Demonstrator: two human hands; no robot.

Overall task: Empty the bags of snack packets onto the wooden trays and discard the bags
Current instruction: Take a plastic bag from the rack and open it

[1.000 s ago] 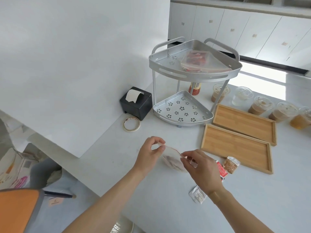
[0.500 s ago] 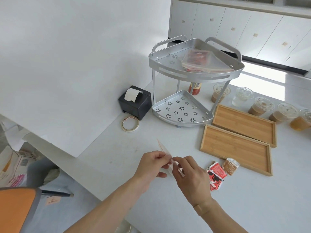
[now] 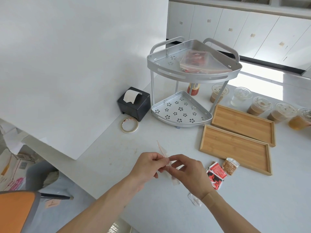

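My left hand (image 3: 148, 167) and my right hand (image 3: 188, 174) meet over the white counter and both pinch a thin clear plastic bag (image 3: 162, 150), folded flat and standing on edge between the fingers. A red snack packet (image 3: 216, 175) and a brown packet (image 3: 230, 166) lie on the counter just right of my right hand, beside the near wooden tray (image 3: 210, 140). A small white packet (image 3: 194, 200) lies under my right wrist. The far wooden tray (image 3: 218, 115) lies behind the near one. Another bag of red packets (image 3: 200, 62) rests on the rack's top shelf.
A two-tier metal corner rack (image 3: 181, 113) stands behind the trays. Several lidded drink cups (image 3: 259, 105) line the back right. A black tissue box (image 3: 134, 105) and a tape roll (image 3: 129, 125) sit left of the rack. The counter edge drops off at the left.
My hands have come together and folded the clear bag flat between them. The red and brown packets now lie uncovered on the counter beside my right hand.
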